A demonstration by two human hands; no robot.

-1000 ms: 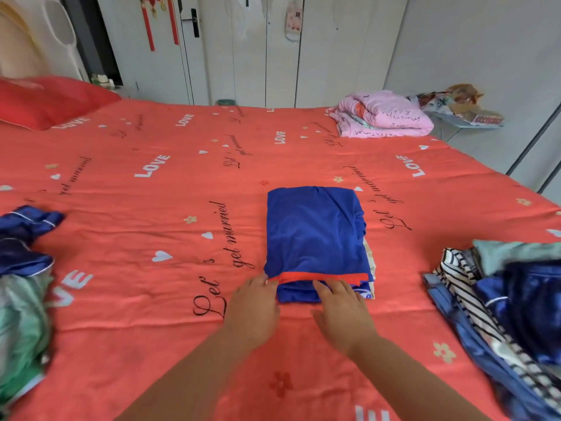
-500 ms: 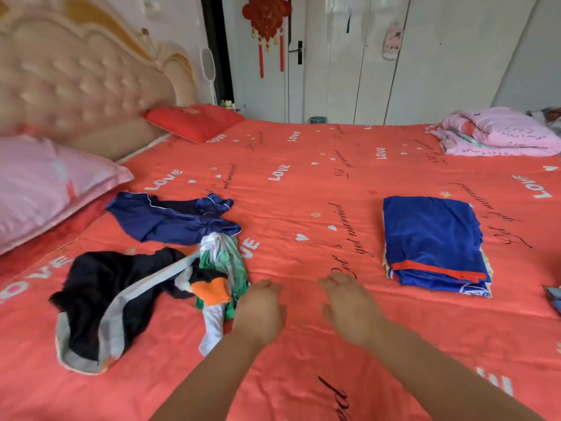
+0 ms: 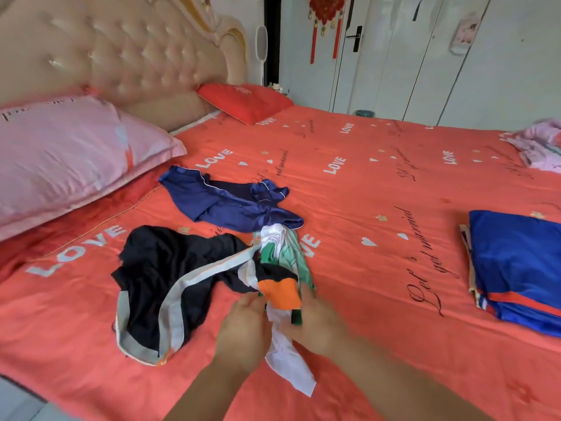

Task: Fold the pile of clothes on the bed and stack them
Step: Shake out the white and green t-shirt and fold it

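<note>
Having left the folded blue stack (image 3: 516, 256), left hand (image 3: 243, 326) and right hand (image 3: 318, 323) reach the green-orange garment (image 3: 279, 291) (grip unclear, blurred), likely starting another fold.

left forearm (image 3: 197, 396): bare, entering from bottom edge, angled up and rightward.
right forearm (image 3: 394, 381): bare, entering from lower right, angled up and leftward.
left hand (image 3: 243, 332): back uppermost, fingers forward, blurred.
right hand (image 3: 317, 325): just beside the left, back uppermost, blurred.
Fingertips of both at orange-and-green garment (image 3: 280, 294); grip not discernible.
</note>
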